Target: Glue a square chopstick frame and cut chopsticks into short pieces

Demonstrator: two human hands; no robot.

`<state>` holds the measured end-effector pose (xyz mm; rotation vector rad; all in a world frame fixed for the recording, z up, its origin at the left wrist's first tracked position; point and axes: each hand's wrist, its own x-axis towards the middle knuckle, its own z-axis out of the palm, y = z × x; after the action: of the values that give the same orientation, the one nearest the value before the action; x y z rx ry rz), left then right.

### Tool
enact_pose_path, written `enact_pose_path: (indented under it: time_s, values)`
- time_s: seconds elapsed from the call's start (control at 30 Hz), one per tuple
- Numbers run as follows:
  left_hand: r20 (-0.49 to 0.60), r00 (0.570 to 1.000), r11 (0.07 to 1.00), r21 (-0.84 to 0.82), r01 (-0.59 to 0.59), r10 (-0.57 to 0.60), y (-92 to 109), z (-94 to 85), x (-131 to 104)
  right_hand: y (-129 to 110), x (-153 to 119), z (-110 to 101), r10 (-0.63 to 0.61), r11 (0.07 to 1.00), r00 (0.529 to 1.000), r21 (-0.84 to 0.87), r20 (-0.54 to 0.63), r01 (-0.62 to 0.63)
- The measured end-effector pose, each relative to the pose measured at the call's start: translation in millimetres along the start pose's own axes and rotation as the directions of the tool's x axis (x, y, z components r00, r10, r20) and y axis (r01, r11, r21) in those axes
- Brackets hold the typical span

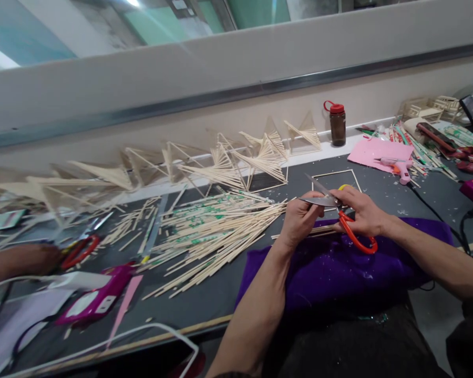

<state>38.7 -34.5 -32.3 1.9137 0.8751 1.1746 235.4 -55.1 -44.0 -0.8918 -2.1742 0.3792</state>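
My right hand [358,210] is closed on orange-handled scissors [357,236], near their pivot. Their two blades are spread apart and point left, toward my other hand. My left hand [299,220] is closed, its curled fingertips right by the lower blade; what they pinch is hidden. A few thin wooden sticks [319,230] run beneath both hands, over a purple cloth [339,268] at the table's front edge. Just behind the hands lies a thin square stick frame [355,179], partly covered by my right hand.
Loose wooden sticks [220,236] cover the table's middle. Fan-shaped stick structures [260,157] line the wall beside a red-capped bottle [338,126]. A pink glue gun [400,165] sits right. At left, another person's blurred hand [31,260] is near orange scissors [81,252] and a magenta power strip [102,294].
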Motion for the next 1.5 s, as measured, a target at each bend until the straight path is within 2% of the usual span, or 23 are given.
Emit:
enact_pose_path:
  time_s: [0.23,0.47,0.67,0.83,1.03,1.13,1.27,1.5]
  values:
    - [-0.007,1.0,1.0,-0.012,0.019,-0.019,-3.5,1.4,0.6,-2.0,-1.0,0.1,0.005,1.0,0.999,-0.03,-0.033,-0.006]
    - [0.012,0.999,0.997,-0.074,-0.035,0.036,-1.0,1.6,-0.7,-2.9,-0.8,0.3,0.03,0.999,0.999,-0.033,-0.042,-0.032]
    - [0.099,0.988,0.925,-0.348,0.149,-0.122,0.3,4.8,0.0,2.2,-1.9,0.4,0.089,0.995,0.996,-0.039,-0.024,-0.089]
    - [0.147,0.968,0.865,-0.437,0.247,-0.202,2.1,5.9,1.9,1.8,-2.5,0.6,0.091,0.993,0.996,-0.081,0.0,-0.091]
    - [0.168,0.972,0.903,-0.37,0.217,-0.165,15.4,-1.7,-1.1,0.7,-5.0,0.9,0.041,0.991,0.997,-0.131,0.071,-0.031]
    - [0.167,0.977,0.954,-0.247,0.169,-0.13,21.5,-6.4,-2.4,-1.0,-4.7,1.3,0.028,0.993,0.996,-0.114,0.082,-0.019]
    - [0.106,0.991,0.992,-0.089,0.089,-0.08,24.7,-10.4,-1.2,-3.4,-3.4,2.1,0.066,0.996,0.994,-0.072,0.085,-0.06]
    - [0.077,0.994,0.987,-0.14,0.085,-0.075,17.5,-12.4,0.6,-3.2,-3.2,11.1,0.11,0.992,0.993,-0.069,0.038,-0.108]
